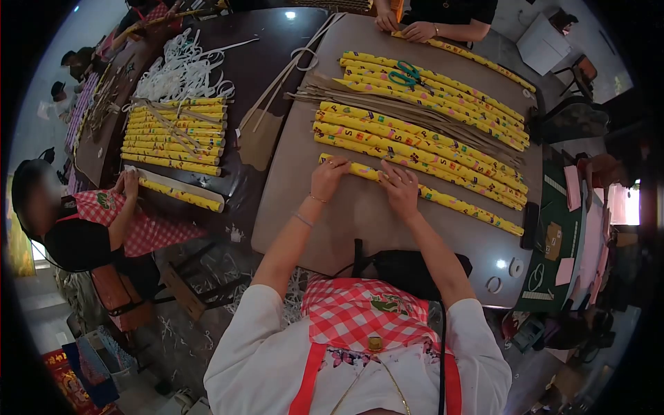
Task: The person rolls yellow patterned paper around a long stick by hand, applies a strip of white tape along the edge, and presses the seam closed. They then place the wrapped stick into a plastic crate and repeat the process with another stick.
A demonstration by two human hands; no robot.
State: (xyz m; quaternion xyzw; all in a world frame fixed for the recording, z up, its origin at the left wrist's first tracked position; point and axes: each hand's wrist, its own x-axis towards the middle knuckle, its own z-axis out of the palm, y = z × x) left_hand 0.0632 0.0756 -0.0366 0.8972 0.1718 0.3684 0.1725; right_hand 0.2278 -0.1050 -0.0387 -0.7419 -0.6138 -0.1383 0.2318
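A yellow printed paper roll [465,207] lies slantwise across the near part of the table. My left hand [330,178] is closed on the roll's left end, fingertips over its top. Further along, my right hand [399,187] grips the same roll, its fingers slightly apart over the upper side. Part of the roll is hidden under both hands. Just beyond them lie several similar yellow rolls [422,153], side by side.
Flat brown paper strips [415,109] lie between two groups of rolls, with green-handled scissors [406,73] on the far group. Tape rings [494,284] sit near the right corner. Co-workers handle rolls across the table and at the left, near a white strip heap [181,72].
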